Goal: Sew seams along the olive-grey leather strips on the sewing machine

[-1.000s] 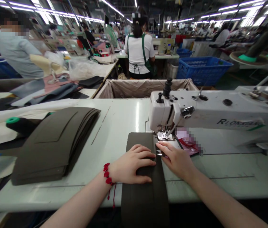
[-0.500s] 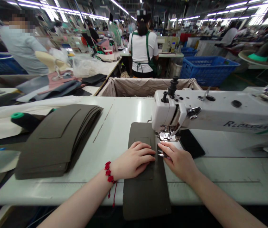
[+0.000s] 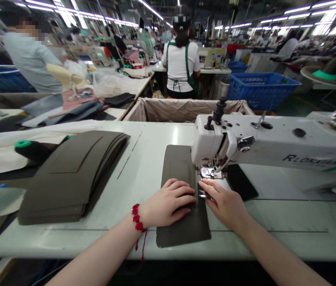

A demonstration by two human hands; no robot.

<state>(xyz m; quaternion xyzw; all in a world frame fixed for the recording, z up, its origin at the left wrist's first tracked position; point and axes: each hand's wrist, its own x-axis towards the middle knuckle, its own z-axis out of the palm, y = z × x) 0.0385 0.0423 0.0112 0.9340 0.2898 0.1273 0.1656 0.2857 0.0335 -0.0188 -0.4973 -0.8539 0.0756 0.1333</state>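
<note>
A dark olive-grey panel [image 3: 182, 234] lies flat on the table, its right edge beside the presser foot [image 3: 211, 171] of a white sewing machine [image 3: 275, 137]. My left hand [image 3: 170, 202] rests palm down on the panel with its fingers stretched towards the right edge. Tucked in my right hand [image 3: 225, 202] is a pair of thread snips [image 3: 202, 194], only the blade tips showing; the index fingertip touches the panel's edge just in front of the foot. A stitched rectangular outline shows on the panel, partly under my left hand.
To the left lies a stack of similar panels [image 3: 66, 174], with a black thread cone [image 3: 32, 149] behind it. A black flat object [image 3: 242, 182] lies under the machine arm. Beyond the table stands a cloth-lined bin [image 3: 168, 109]; co-workers sit farther off.
The panel has slid away from me along the table, and its near end now lies on the tabletop rather than over the front edge. Both hands stay nearly in place.
</note>
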